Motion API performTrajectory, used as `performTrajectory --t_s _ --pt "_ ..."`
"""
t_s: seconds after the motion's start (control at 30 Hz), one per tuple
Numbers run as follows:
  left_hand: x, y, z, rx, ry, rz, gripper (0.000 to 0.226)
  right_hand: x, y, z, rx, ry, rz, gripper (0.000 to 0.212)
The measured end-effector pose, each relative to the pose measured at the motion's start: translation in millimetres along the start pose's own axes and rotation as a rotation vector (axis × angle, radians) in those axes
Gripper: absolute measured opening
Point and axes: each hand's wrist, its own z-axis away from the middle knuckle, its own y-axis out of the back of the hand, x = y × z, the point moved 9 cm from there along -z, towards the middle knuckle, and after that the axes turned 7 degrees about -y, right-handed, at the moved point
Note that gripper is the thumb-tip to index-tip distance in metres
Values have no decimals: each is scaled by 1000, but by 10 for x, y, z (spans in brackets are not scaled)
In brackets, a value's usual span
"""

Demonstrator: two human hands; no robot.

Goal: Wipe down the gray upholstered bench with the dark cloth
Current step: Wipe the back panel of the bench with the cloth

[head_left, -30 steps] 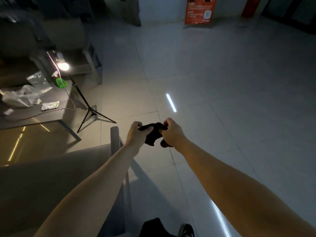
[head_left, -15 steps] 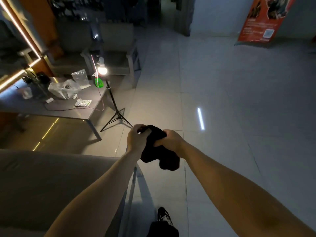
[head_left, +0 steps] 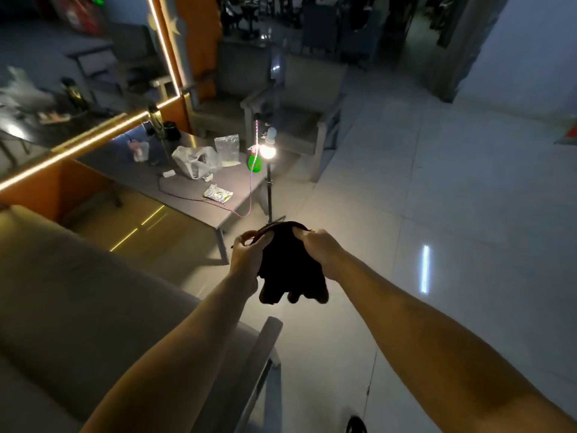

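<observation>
The dark cloth [head_left: 292,273] hangs bunched in the air in front of me, held by both hands at its top. My left hand [head_left: 246,260] pinches its left edge and my right hand [head_left: 321,251] grips its right side. The gray upholstered bench [head_left: 71,307] fills the lower left, its cushion below and left of my left forearm. The bench's metal end frame [head_left: 259,364] stands under my left arm. The cloth is over the floor, just past the end of the bench, and touches nothing else.
A low gray table [head_left: 193,195] with plastic bags, a snack packet and a green spray bottle [head_left: 255,162] stands beyond the bench. A lit bulb [head_left: 268,150] on a thin tripod stand is beside it. Gray armchairs [head_left: 299,126] sit further back. Tiled floor [head_left: 437,214] spreads to the right.
My view has swung left, bringing more of the bench and the table into sight. The cloth has dropped open from a tight bundle and now hangs longer between my hands.
</observation>
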Motion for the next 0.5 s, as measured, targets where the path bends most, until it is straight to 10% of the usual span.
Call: performTrajectory --t_s 0.17,0.4,0.5 --pt "-57 27 -568 97 97 37 65 -385 -403 -636 -268 -89 -459 50" --pt "-248 -292 -1570 -85 315 231 101 -1122 -547 -1713 -433 -130 -516 46" --pt "-12 -285 -2006 0 206 135 74 -1332 -561 -2257 -417 -176 -442 51"
